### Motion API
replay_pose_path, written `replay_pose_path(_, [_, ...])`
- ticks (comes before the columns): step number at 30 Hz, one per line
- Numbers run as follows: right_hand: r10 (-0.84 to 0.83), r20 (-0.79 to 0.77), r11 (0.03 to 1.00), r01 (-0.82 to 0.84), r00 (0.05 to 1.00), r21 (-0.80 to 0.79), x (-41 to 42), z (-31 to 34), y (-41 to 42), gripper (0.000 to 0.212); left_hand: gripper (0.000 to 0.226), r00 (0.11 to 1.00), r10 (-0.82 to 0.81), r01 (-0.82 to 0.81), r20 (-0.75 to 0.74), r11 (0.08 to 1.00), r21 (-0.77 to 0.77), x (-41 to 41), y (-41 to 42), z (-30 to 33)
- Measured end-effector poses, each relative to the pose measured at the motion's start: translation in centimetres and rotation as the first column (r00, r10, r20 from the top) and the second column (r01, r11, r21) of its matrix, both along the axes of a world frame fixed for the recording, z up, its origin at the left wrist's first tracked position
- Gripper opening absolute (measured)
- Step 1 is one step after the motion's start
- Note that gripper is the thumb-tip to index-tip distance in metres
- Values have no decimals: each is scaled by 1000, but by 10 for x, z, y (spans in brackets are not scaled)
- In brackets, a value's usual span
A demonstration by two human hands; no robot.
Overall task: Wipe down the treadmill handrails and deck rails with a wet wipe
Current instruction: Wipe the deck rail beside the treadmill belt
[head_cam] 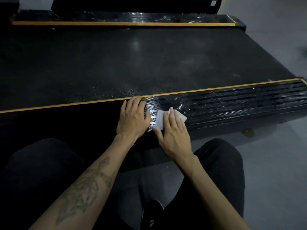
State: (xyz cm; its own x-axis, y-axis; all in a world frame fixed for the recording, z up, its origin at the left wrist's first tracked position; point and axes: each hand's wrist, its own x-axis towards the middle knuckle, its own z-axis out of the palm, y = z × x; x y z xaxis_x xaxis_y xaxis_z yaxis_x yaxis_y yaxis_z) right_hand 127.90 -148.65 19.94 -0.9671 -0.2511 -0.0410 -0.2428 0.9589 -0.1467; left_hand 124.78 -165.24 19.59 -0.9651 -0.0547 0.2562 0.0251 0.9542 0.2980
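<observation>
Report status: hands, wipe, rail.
Left hand flat on near rail, holding nothing. Right hand flat, pressing wipe onto rail. White specks on rail to the right. Nothing in the way.

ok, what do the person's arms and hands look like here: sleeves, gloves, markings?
Both forearms are bare, no sleeves showing. The left hand and right hand wear no gloves, rings or watch. A large dark tattoo runs along the left forearm; the right forearm has no visible markings.

I see open ribbed deck rail to the right; my left hand blocks the wet wipe's left side.
</observation>
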Motion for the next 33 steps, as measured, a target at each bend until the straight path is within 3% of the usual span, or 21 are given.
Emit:
replay_pose_path(4, [-60,3,998,60,998,18,-13,5,12,81,45,1000,1,-1,-1,1000,2,1,0,0])
replay_pose_path(7, [-109,-4,994,109,994,14,5,2,5,91,45,1000,7,-7,-5,1000,7,0,0,-1])
replay_pose_path(14, [-37,12,999,36,999,37,-28,4,9,78,44,1000,1,-1,-23,1000,11,-1,0,-2])
replay_pose_path(20, [-102,-1,994,102,995,28,-8,-6,-4,92,42,1000,8,-8,-25,1000,7,0,0,-1])
replay_pose_path(24, [-10,-13,999,10,1000,39,-30,-3,-1,78,42,999,4,-3,-34,1000,15,0,0,-1])
replay_pose_path(30, [-127,-22,992,127,992,-13,-14,-5,-5,80,42,999,8,-8,-42,1000,5,-1,0,-2])
replay_pose_path(33, [-70,-11,997,70,998,-16,-16,-5,-14,78,41,999,3,-3,-46,1000,12,-1,0,-2])
